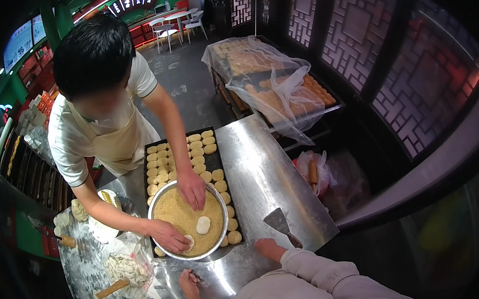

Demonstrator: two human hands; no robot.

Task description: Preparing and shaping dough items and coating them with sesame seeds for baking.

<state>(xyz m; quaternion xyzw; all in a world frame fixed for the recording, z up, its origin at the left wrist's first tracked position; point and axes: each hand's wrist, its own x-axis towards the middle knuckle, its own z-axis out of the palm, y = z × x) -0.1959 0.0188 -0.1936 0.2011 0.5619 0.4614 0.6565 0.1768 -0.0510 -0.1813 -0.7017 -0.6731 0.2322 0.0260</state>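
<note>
Below a wide metal bowl (224, 234), my left hand (188, 281) rests at the steel table's near edge with its fingers curled; whether something dark at the fingertips is held I cannot tell. My right hand (269, 248) lies closed on the steel table (249, 165), just left of a metal scraper (277, 221) with a dark handle. The bowl holds yellowish crumbs or seeds and stands on a black tray (214, 161) of round dough pieces (198, 160). Across the table a co-worker in an apron reaches both hands into the bowl, one touching a pale dough piece; another dough piece (203, 225) lies in the crumbs.
Left on the floured table are a lump of dough (127, 265), a wooden rolling pin (112, 288), a white round container (103, 225) and more dough (79, 210). Behind, plastic sheeting (285, 88) covers trays of dough pieces. Another rolling pin (312, 171) lies in a bag beyond the right edge.
</note>
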